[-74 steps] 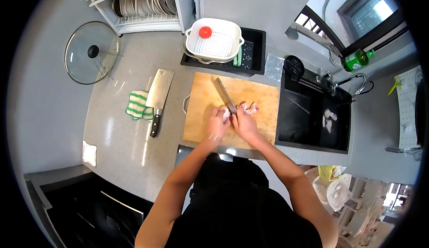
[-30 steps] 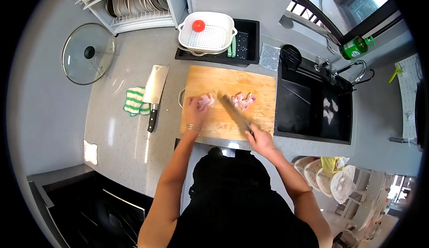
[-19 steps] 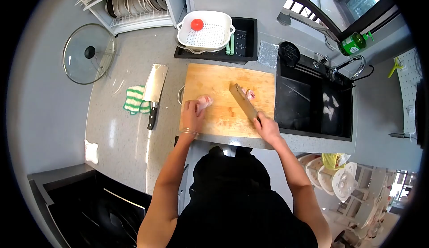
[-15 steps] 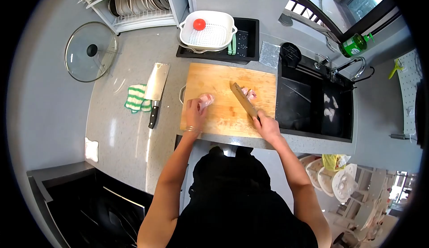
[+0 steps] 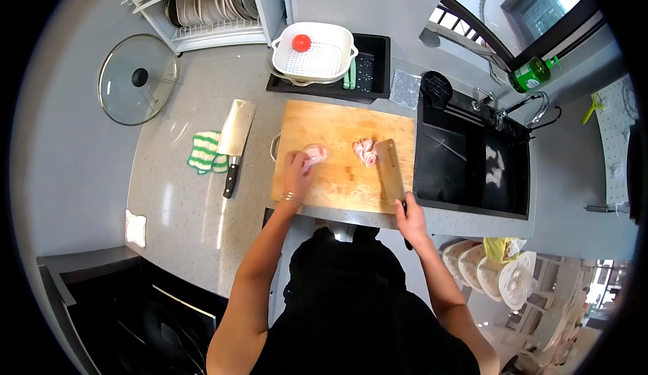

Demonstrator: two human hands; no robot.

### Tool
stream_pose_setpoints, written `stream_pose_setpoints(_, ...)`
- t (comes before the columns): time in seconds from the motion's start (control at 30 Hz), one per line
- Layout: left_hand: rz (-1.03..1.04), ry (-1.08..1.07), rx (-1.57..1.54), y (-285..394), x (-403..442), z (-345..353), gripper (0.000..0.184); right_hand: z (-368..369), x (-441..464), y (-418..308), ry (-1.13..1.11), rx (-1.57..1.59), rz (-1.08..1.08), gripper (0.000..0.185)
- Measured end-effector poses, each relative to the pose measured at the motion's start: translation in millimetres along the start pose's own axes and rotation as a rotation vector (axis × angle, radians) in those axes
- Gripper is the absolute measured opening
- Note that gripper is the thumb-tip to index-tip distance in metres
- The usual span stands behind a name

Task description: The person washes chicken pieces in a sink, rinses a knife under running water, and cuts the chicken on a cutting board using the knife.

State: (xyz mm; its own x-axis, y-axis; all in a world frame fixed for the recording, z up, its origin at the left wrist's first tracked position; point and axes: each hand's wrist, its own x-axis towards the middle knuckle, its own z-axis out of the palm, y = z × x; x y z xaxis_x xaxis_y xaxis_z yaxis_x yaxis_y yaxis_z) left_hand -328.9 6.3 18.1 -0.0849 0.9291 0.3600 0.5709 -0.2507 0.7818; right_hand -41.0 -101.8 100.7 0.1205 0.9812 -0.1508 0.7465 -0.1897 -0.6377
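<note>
A wooden cutting board (image 5: 337, 189) lies on the counter before me. On its left half is a pale pink piece of raw meat (image 5: 316, 154), and my left hand (image 5: 297, 172) is closed on its near end. Right of the middle sits a small heap of cut meat slices (image 5: 365, 151). My right hand (image 5: 411, 222) grips the dark handle of a knife (image 5: 389, 170) with a broad blade. That blade rests at the right side of the slices, pointing away from me, close to the board's right edge.
A cleaver (image 5: 237, 128) lies left of the board beside a green-striped cloth (image 5: 204, 151). Behind the board, a white colander (image 5: 324, 51) holds a tomato (image 5: 301, 43). The black sink (image 5: 442, 172) borders the right side. A glass lid (image 5: 125, 85) leans at the far left.
My right hand has brought the knife from the left side of the slices to their right. The slices have shifted a little left. My left hand stays on the meat.
</note>
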Motion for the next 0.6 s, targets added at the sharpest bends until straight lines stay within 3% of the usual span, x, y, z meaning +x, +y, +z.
stream_pose_setpoints(0.13,0.125,-0.064,-0.033,-5.1,14.1,9.7,0.027,-7.0,-1.2,-3.9,-0.049,0.065,0.035,0.027)
stream_pose_setpoints(0.23,-0.091,-0.081,-0.242,-6.8,21.0,7.6,0.032,0.1,-2.5,-7.4,-0.079,0.039,-0.027,0.028)
stream_pose_setpoints(0.33,0.145,0.069,0.293,4.0,31.7,-2.1,0.039,7.2,-1.1,-12.7,-0.119,0.073,-0.002,0.029)
stream_pose_setpoints(0.43,0.211,-0.035,0.317,-2.9,30.0,4.5,0.043,5.8,-0.5,-25.8,-0.111,0.048,-0.039,0.029)
stream_pose_setpoints(0.53,-0.224,-0.336,-0.16,6.8,20.7,9.3,0.038,6.2,1.6,-28.8,-0.119,0.04,-0.042,0.029)
stream_pose_setpoints(0.6,-0.068,-0.256,-0.06,5.8,14.7,11.4,0.034,9.6,2.6,-26.7,-0.115,0.039,-0.05,0.028)
